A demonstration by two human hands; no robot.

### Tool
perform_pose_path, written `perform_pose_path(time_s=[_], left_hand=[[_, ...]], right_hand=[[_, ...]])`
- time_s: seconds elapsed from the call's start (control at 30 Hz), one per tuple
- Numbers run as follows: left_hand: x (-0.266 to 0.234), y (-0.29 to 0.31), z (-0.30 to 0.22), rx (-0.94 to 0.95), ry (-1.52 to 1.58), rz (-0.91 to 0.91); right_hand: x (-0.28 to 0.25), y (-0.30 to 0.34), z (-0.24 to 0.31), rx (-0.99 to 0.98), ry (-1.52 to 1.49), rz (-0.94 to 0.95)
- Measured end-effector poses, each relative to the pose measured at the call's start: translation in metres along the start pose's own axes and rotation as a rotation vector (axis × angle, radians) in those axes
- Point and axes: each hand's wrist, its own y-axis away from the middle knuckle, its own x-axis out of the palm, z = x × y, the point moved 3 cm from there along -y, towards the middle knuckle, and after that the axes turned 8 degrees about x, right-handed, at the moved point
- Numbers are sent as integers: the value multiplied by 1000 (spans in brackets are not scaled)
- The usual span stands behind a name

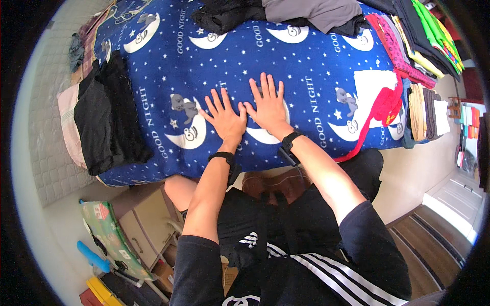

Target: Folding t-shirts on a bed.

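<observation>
Evenly, the left grip (226, 120) and right grip (268, 108) lie palm down, fingers stretched out and fanned, neither with hold of anything. Their thumb tips meet or nearly meet; which, I cannot tell. Directly under both grips is the blue blanket (224, 64), printed with white moons, stars and lettering, spread out flat around them. A black wristband (290, 140) sits just behind the right grip. Well to the left of the left grip, a black garment (109, 120) lies partly over a pale pink cloth (71, 130). Beyond the fingertips, at the far side, are a grey garment (321, 13) and a rumpled black cloth (219, 16). To the right of the right grip lies a red cloth (385, 104) with a long strip trailing nearer the person, beside a white cloth (368, 84); farther right are folded beige trousers (417, 112).
</observation>
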Motion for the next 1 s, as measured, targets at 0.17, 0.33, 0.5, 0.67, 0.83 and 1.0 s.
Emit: perform_pose_path(time_s=[0.17, 0.33, 0.5, 0.67, 0.83, 1.0], left_hand=[[2, -1, 4, -16, 8, 19], [-12, -25, 28, 213, 142, 69], [-40, -50, 89, 309, -99, -46], [-24, -44, 100, 297, -133, -36], [-25, -42, 99, 282, -82, -56], [-22, -46, 102, 256, -40, -61]], right_hand=[[0, 0, 2, -13, 0, -18], [1, 3, 2, -4, -11, -16], [0, 3, -4, -9, -1, -41], [0, 0, 0, -19, -9, -45], [-4, 0, 1, -29, 16, -34], [-10, -6, -2, -32, -42, -63]])
